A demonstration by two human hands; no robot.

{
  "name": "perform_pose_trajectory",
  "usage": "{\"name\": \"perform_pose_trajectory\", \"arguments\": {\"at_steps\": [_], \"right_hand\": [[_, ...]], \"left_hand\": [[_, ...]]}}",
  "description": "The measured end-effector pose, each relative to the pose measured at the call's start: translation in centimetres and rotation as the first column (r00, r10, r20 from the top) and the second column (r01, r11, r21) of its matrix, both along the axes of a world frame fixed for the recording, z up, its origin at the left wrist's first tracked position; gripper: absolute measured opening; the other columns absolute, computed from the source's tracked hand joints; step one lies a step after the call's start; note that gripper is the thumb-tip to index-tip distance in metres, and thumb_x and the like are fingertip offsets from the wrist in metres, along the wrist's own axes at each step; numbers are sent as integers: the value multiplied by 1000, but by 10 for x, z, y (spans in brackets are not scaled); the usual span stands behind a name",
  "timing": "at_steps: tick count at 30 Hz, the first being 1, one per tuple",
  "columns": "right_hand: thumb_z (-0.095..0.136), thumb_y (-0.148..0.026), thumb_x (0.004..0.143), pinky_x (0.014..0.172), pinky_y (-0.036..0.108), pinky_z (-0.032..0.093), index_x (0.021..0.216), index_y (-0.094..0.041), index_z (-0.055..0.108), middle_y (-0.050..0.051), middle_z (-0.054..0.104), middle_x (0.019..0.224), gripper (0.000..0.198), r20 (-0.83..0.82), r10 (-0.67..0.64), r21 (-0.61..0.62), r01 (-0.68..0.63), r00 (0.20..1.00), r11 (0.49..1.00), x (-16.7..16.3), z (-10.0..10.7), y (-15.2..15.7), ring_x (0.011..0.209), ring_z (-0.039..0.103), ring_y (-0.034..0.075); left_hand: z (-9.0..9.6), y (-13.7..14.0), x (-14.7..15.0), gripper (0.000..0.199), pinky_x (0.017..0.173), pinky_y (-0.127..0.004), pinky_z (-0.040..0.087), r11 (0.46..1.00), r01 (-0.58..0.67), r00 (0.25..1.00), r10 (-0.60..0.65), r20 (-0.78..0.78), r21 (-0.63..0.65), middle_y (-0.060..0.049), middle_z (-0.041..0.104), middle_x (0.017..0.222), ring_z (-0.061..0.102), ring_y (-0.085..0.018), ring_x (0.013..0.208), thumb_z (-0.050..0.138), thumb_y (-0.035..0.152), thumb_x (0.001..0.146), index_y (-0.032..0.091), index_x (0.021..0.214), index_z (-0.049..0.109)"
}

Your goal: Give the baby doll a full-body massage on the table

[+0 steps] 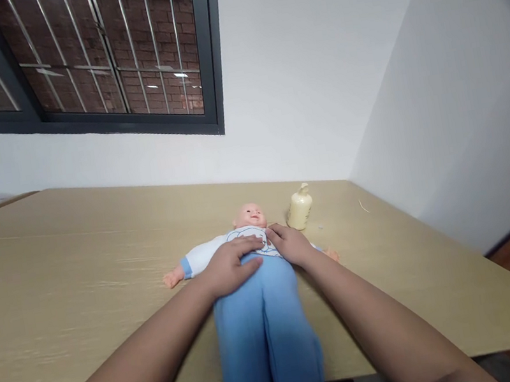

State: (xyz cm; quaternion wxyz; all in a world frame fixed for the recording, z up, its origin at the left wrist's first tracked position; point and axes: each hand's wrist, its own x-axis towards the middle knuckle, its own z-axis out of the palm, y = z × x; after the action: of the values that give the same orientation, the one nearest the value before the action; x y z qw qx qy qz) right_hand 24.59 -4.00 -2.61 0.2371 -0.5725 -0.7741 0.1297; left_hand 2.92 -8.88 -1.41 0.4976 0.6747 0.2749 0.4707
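Forearms (pixel 136 358) nearest. Doll (pixel 271 275) between, face-up on table (pixel 82 296), long axis running straight away. Left hand (pixel 232 265) flat across its middle, grip released; right hand (pixel 294 244) touching shirt (pixel 242 234), whether grasping can't tell.

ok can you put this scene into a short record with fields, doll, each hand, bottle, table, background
doll: face up, arms spread, lower legs past the table's near edge
clothing: white printed top with blue cuffs, blue trousers
left hand: laid across the doll's waist, fingers on the top
right hand: at the other side of the top, fingertips on it; grip unclear
bottle: pale yellow, pump top, standing beyond the right hand
table: light wood-toned surface
background: white wall, dark-framed window with bars
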Motion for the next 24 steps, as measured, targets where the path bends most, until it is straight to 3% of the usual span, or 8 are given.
{"name": "perform_pose_trajectory", "arguments": {"at_steps": [3, 6, 12, 14, 16, 17, 19, 24], "right_hand": [[26, -55, 100, 76, 27, 41, 104, -23, 66, 6, 70, 102, 52, 6, 20, 3, -20, 1000, 1000, 0, 2, -1, 91, 63, 19], [24, -54, 101, 76, 28, 42, 104, -24, 67, 6, 70, 102, 53, 25, 74, 20, -74, 997, 997, -1, 7, -5, 92, 64, 20], [32, -44, 101, 93, 36, 45, 119, -21, 64, 9, 66, 123, 43, 93, 148, 184, -163, 985, 969, -7, 24, -27, 113, 60, 23], [36, -38, 100, 106, 37, 39, 130, -20, 58, 8, 61, 133, 41, 99, 347, 243, -361, 933, 900, -15, 30, -43, 126, 53, 21], [39, -32, 99, 114, 37, 33, 131, -22, 58, 5, 61, 134, 39, 143, 636, 231, -650, 758, 724, -25, 33, -61, 131, 49, 18], [41, -31, 98, 115, 37, 31, 131, -22, 58, 5, 62, 133, 38, 164, 724, 208, -741, 670, 639, -30, 34, -69, 131, 50, 18], [45, -30, 97, 116, 38, 31, 130, -22, 59, 5, 62, 134, 37, 187, 786, 174, -808, 589, 563, -39, 34, -80, 132, 49, 19], [46, -32, 98, 117, 42, 31, 133, -22, 58, 7, 58, 139, 38, 174, 708, 201, -729, 684, 655, -38, 28, -67, 132, 49, 20]], "left_hand": [[-12, 22, -12, 32, 119, -46, 20, 978, -160, 979, 175, -108, 133, -4, 69, 123, 47, -32, 133, 73, 27, 74, 27, 106, 76], [-19, 38, -25, 32, 117, -43, 25, 947, -293, 930, 314, -192, 132, -3, 69, 123, 53, -32, 126, 72, 35, 75, 29, 106, 77], [-22, 46, -38, 22, 90, -40, 43, 858, -456, 713, 512, -480, 237, -6, 75, 88, 66, -33, 88, 60, 45, 83, 31, 81, 77], [-21, 46, -38, 29, 81, -36, 43, 859, -429, 676, 511, -531, 280, -6, 74, 80, 65, -29, 80, 53, 46, 87, 30, 75, 74], [-19, 45, -38, 35, 75, -32, 41, 865, -391, 624, 500, -600, 313, -5, 74, 83, 65, -27, 80, 45, 46, 90, 29, 78, 73], [-18, 45, -38, 37, 72, -31, 41, 865, -374, 584, 500, -639, 335, -4, 74, 86, 65, -25, 81, 41, 45, 92, 29, 82, 73], [-17, 43, -38, 41, 68, -29, 39, 862, -341, 505, 505, -700, 375, -3, 75, 93, 65, -24, 84, 35, 44, 94, 30, 91, 73], [-16, 40, -37, 45, 69, -28, 42, 871, -310, 473, 488, -734, 380, 0, 75, 102, 67, -22, 94, 32, 49, 95, 33, 106, 73]]}}
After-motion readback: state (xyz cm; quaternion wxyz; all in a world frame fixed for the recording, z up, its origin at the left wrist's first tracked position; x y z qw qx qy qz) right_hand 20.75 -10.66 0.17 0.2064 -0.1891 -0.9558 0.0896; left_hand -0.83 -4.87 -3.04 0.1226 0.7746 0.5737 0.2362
